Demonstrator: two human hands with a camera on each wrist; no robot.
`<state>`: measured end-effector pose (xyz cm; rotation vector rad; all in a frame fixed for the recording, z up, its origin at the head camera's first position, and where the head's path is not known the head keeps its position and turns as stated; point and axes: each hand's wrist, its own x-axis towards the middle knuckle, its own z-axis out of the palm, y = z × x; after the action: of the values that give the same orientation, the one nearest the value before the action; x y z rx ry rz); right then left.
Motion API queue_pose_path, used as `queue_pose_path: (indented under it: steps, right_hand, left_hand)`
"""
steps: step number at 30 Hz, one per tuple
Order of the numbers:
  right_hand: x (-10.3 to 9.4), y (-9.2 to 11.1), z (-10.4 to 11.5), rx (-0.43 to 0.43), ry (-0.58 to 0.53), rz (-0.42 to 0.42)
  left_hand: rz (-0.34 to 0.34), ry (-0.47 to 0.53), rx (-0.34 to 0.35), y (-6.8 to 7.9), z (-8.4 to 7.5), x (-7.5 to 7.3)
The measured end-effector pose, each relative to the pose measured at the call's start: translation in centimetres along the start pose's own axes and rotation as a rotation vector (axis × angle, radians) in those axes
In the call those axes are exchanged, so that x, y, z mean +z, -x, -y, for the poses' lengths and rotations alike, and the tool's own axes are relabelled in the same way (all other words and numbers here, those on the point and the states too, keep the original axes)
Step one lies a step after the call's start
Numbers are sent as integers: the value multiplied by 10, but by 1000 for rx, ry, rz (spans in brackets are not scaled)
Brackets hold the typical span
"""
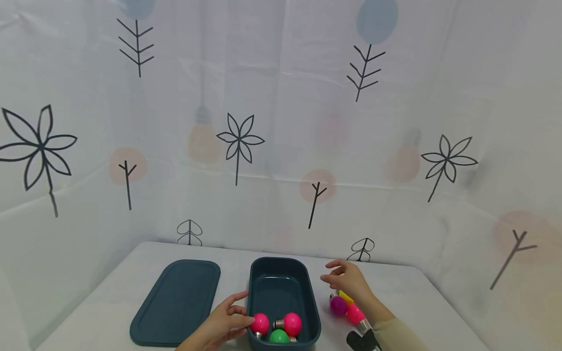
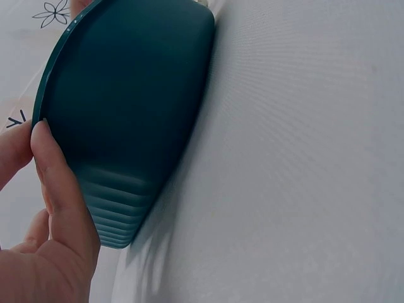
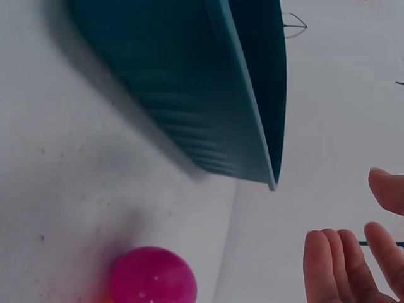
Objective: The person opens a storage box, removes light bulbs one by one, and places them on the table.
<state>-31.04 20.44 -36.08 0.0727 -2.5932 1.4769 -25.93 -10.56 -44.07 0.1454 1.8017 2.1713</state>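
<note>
My left hand (image 1: 221, 324) pinches the left rim of a dark teal plastic box (image 1: 312, 302) between thumb and fingers; the left wrist view shows this grip on the box wall (image 2: 126, 95). Inside, at the near end, lie two pink light bulbs, one on the left (image 1: 261, 321) and one on the right (image 1: 292, 323), with a green bulb (image 1: 278, 336) in front. Right of the box, my right hand (image 1: 349, 280) hovers with loosely bent fingers, nothing between them. Below it on the table are a purple bulb (image 1: 338, 306), a pink bulb (image 1: 354, 313) and a partly hidden yellow bulb (image 1: 346, 297).
A flat teal lid (image 1: 175, 302) lies on the white table (image 1: 237, 268) left of the box. By the right sleeve is a black object (image 1: 362, 341), cut off by the frame's edge. A patterned white curtain (image 1: 281, 209) stands behind the table.
</note>
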Motion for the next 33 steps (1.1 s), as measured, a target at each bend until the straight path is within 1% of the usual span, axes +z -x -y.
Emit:
queue_pose_path:
  steps: [9, 13, 19, 22, 28, 33]
  right_hand:
    - [16, -5, 6, -29, -65, 21]
    - [24, -8, 8, -50, -69, 29]
    - [32, -14, 12, -44, -102, 63]
    - [35, -18, 14, -55, -145, 108]
    - [41, -23, 19, -122, -213, 230]
    - [51, -28, 21, -155, -247, 314]
  left_hand:
    - [-6, 0, -6, 0, 0, 0]
    - [-7, -1, -7, 0, 1, 0]
    - [-18, -17, -16, 0, 0, -1]
    - [-25, -24, -19, 0, -1, -1]
    - [-32, -29, -18, 0, -2, -2]
    - [-37, -31, -19, -1, -1, -1]
